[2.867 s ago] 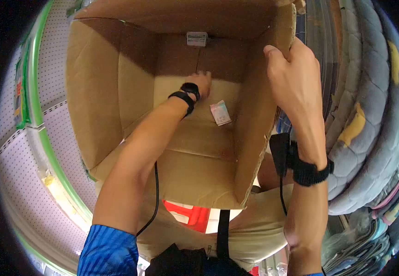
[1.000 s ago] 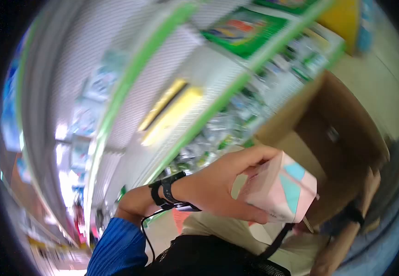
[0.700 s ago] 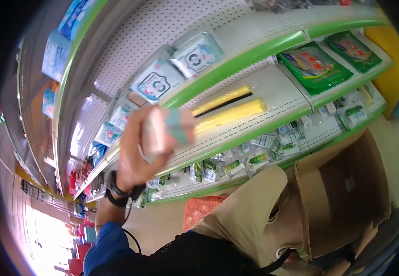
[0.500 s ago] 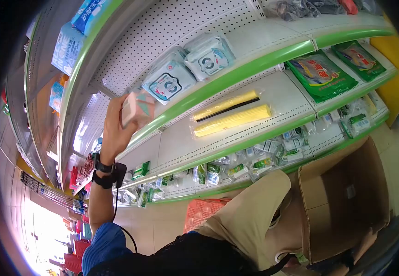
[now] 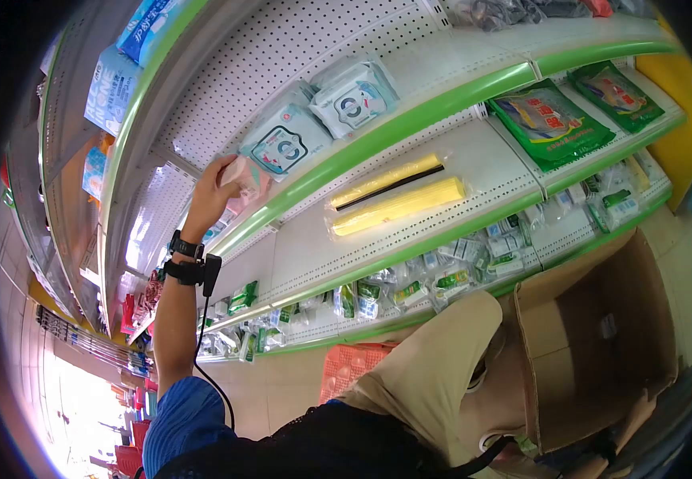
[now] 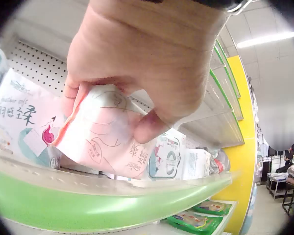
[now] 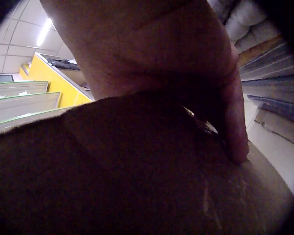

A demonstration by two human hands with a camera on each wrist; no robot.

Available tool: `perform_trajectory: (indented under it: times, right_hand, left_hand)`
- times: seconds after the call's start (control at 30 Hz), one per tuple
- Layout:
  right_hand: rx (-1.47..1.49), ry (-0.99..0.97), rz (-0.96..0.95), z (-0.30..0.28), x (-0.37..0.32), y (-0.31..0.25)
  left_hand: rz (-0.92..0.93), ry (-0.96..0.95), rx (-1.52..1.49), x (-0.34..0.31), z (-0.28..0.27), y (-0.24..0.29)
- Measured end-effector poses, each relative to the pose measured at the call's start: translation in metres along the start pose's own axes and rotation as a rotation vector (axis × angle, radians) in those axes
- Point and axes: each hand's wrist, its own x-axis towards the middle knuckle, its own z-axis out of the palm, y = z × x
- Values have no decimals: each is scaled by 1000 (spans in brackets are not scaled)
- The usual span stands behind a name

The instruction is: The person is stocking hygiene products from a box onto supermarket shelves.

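My left hand (image 5: 209,201) pinches a pink-and-white packet (image 5: 252,182) at the front of the upper shelf, right by the light-blue packs (image 5: 286,145). In the left wrist view the thumb lies on one side of the packet (image 6: 103,142) and most other fingers are hidden behind it. It sits tilted, close over the shelf's green front edge (image 6: 88,198). At the lower right of the head view, my right hand (image 5: 640,415) grips the edge of an open cardboard box (image 5: 549,351). In the right wrist view this hand (image 7: 152,54) is dark, its fingers over the cardboard.
Two yellow wrapped rolls (image 5: 400,207) lie on the middle shelf, with green bags (image 5: 553,128) to their right. Several small bagged goods (image 5: 450,279) fill the bottom shelf. A red plastic stool (image 5: 350,371) stands by the person's knee. A small pale label shows inside the box.
My left hand has come out of the box with the packet and carried it left to the shelf. The packet is now lower, beside the light-blue packs. My right hand stays on the box.
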Motion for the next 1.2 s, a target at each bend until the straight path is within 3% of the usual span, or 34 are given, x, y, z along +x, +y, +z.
perform_trajectory:
  times: [0.23,0.3,0.6,0.8,1.0,1.13,1.2]
  right_hand:
    - [0,20,141,2,-1,-10]
    - [6,23,133,1,-1,-13]
    - [32,-9,81,1,-4,-13]
    - [40,6,148,0,-15,-41]
    - [-22,-3,115,-1,-6,-28]
    - [-14,23,140,0,-20,-50]
    - [32,33,127,1,-13,-41]
  left_hand:
    - [-29,-77,-41,0,6,0]
    - [168,-69,122,-1,6,-8]
    - [135,-258,609,-12,-8,39]
    - [223,-225,567,0,-19,14]
    - [225,-173,549,-2,-10,17]
    - [239,-162,623,-5,-9,15]
    - [166,-165,598,-8,-6,22]
